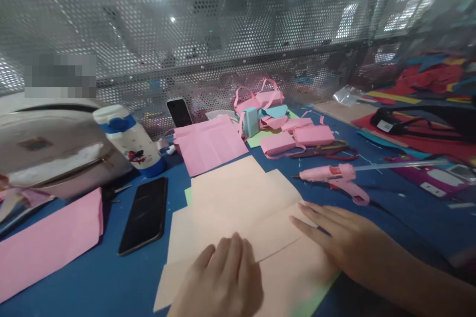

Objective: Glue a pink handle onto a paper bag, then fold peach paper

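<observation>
Overlapping sheets of cream paper [238,193] lie in front of me, with green paper [316,297] showing beneath their edges. My left hand [223,277] rests on the near part of the sheets, fingers close together and pointing forward. At the right edge of the top sheet, my right hand [342,237] lies with its fingers stretched out and touching the paper. Neither hand grips anything that I can see. Beyond my right hand, a pink glue gun [344,178] lies on its side with a clear glue stick in its back.
A black phone [145,215], a white-and-blue bottle [130,141] and a pale bag [55,138] stand or lie left. Pink sheets [211,143], small pink paper bags [314,134] and scissors [327,151] sit farther back. A perforated metal screen [223,34] borders the blue table [92,267].
</observation>
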Demonstrator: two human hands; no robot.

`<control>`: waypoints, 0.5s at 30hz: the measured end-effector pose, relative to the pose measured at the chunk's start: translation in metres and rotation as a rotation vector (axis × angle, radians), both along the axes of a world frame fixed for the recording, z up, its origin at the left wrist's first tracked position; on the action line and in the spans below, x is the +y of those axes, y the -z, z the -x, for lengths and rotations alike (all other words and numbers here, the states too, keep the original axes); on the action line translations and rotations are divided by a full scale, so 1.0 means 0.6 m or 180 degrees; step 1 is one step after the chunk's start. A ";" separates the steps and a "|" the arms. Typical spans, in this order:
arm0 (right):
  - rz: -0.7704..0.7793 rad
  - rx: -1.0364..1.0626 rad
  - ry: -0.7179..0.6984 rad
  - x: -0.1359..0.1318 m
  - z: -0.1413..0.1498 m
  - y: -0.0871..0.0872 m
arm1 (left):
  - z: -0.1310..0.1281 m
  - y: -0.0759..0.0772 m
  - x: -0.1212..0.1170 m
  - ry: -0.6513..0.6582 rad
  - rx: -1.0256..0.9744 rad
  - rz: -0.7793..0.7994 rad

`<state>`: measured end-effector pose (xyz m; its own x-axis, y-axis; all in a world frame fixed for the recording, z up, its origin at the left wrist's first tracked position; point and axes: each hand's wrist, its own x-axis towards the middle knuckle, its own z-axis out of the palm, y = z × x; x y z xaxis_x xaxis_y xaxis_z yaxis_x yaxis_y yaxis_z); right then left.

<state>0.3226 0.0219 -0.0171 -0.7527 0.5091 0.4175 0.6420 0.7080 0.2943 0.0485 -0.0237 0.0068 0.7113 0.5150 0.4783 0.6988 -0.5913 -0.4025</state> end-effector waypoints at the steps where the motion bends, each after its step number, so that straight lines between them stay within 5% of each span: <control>1: 0.0029 0.0045 -0.0009 0.000 0.000 -0.003 | -0.007 -0.003 0.008 -0.0042 -0.0055 0.0099; 8: 0.0508 0.0513 -0.0554 -0.009 0.008 -0.070 | 0.013 -0.061 0.032 0.0045 0.0328 0.0313; 15: 0.0768 0.1021 -0.0822 -0.018 0.042 -0.151 | 0.070 -0.147 0.010 -0.0118 -0.0358 0.0416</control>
<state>0.2973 0.0109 0.0736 -0.7198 0.4334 0.5423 0.4677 0.8800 -0.0824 0.0065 -0.0174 0.0948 0.6364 0.6029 0.4811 0.7574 -0.6065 -0.2419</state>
